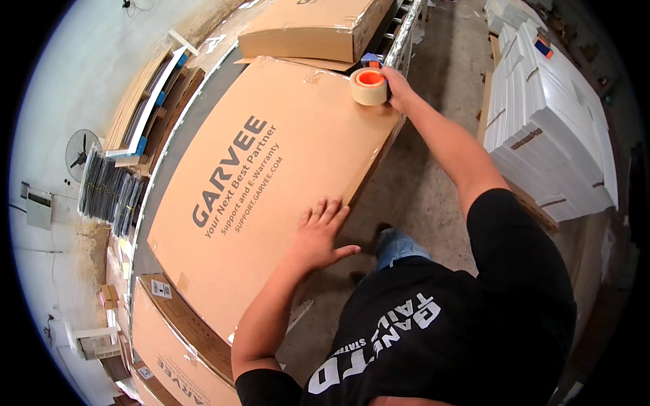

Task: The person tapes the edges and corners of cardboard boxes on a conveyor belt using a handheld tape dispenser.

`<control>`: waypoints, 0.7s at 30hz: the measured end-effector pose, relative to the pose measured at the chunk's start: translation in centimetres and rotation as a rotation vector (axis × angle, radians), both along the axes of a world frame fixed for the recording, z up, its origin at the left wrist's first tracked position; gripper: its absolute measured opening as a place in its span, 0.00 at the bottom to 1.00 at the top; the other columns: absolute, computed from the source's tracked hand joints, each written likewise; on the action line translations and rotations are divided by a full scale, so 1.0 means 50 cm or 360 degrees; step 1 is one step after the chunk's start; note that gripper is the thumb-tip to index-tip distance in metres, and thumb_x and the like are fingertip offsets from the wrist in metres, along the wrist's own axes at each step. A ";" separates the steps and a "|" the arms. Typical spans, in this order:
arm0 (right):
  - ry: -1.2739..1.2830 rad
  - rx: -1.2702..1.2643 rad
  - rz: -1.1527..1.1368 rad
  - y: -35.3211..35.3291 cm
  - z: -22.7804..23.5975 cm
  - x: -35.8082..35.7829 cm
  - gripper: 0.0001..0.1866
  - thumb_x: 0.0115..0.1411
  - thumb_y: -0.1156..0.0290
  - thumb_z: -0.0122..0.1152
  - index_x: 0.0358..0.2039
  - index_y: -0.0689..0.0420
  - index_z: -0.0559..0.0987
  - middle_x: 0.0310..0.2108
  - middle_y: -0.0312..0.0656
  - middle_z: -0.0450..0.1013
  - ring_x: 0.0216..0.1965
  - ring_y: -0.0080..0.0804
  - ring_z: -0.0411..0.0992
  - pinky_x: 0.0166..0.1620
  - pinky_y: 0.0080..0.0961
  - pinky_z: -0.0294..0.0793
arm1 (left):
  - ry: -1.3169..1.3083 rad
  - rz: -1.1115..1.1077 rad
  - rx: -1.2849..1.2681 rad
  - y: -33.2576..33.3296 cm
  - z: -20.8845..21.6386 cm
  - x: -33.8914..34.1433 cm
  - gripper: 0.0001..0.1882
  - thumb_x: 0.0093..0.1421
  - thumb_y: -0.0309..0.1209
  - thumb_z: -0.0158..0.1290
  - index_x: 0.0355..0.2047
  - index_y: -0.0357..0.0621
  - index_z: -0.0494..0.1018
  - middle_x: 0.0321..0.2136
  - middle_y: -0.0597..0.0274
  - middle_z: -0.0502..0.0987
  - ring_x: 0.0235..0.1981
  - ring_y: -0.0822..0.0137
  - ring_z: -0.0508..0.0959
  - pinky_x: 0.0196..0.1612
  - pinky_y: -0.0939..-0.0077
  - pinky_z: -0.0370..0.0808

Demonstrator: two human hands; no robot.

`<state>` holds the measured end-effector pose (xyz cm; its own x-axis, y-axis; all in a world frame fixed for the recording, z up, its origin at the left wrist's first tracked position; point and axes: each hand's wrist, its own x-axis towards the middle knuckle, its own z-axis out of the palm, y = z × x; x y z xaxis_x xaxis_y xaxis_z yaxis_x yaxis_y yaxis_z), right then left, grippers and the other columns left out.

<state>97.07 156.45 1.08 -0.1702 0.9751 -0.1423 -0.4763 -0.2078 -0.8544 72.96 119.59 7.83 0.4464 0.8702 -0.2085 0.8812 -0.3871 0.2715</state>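
Note:
A large flat brown carton (305,128) with dark printing on top lies in front of me. My left hand (321,231) rests on its near right edge, palm down, with the fingers spread. At the far right corner of the carton, my right hand (398,89) is closed round a tape dispenser (370,86) with a tan roll and an orange hub. The dispenser is at the carton's top surface; its handle is mostly hidden by the hand. I cannot tell whether tape is stuck down there.
Another carton (298,42) stands beyond this one, and more cartons (183,352) lie nearer at the left, all along a conveyor (404,37) with a metal side rail. White foam sheets (542,128) are stacked on the right. A wall fan (82,150) and stacked boards (145,101) are at the left.

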 end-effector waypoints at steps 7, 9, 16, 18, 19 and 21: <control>0.0222 -0.0134 0.0369 -0.271 0.059 0.186 0.23 0.60 0.65 0.49 0.56 0.54 0.71 0.51 0.39 0.74 0.55 0.33 0.73 0.61 0.35 0.69 | 0.0430 0.0489 0.0382 0.074 -0.061 0.112 0.57 0.51 0.55 0.65 0.71 0.41 0.48 0.70 0.48 0.54 0.71 0.45 0.53 0.69 0.45 0.53; 0.0218 -0.0261 0.0360 -0.300 0.061 0.256 0.24 0.60 0.65 0.51 0.57 0.53 0.71 0.53 0.40 0.74 0.56 0.34 0.72 0.61 0.37 0.70 | 0.0349 0.0687 0.0535 0.114 -0.089 0.144 0.56 0.50 0.50 0.66 0.71 0.40 0.49 0.71 0.45 0.52 0.71 0.42 0.52 0.68 0.41 0.52; 0.0010 -0.0480 0.0387 -0.344 0.122 0.388 0.28 0.58 0.67 0.55 0.60 0.56 0.69 0.56 0.42 0.72 0.58 0.35 0.72 0.62 0.38 0.70 | 0.0385 0.0701 0.0461 0.192 -0.090 0.191 0.52 0.52 0.48 0.64 0.71 0.44 0.51 0.71 0.50 0.52 0.71 0.45 0.53 0.68 0.41 0.52; -0.0385 -0.0105 0.0527 -0.328 0.124 0.392 0.30 0.56 0.67 0.58 0.60 0.58 0.70 0.58 0.43 0.70 0.58 0.37 0.71 0.62 0.34 0.69 | 0.0360 0.0668 0.0471 0.190 -0.093 0.186 0.52 0.52 0.47 0.64 0.71 0.44 0.50 0.71 0.51 0.52 0.71 0.44 0.53 0.68 0.42 0.52; -0.0656 0.0087 0.0576 -0.310 0.132 0.387 0.30 0.55 0.67 0.60 0.60 0.58 0.71 0.57 0.44 0.70 0.58 0.38 0.71 0.62 0.33 0.69 | 0.0350 0.0662 0.0471 0.195 -0.092 0.184 0.51 0.53 0.47 0.64 0.71 0.45 0.50 0.72 0.53 0.52 0.72 0.45 0.52 0.69 0.42 0.52; -0.1612 0.1005 0.0479 -0.266 0.142 0.362 0.31 0.51 0.65 0.63 0.58 0.56 0.75 0.54 0.46 0.71 0.54 0.41 0.72 0.60 0.33 0.68 | 0.0328 0.0653 0.0456 0.194 -0.095 0.182 0.51 0.54 0.48 0.62 0.72 0.46 0.50 0.72 0.56 0.51 0.72 0.47 0.51 0.69 0.41 0.51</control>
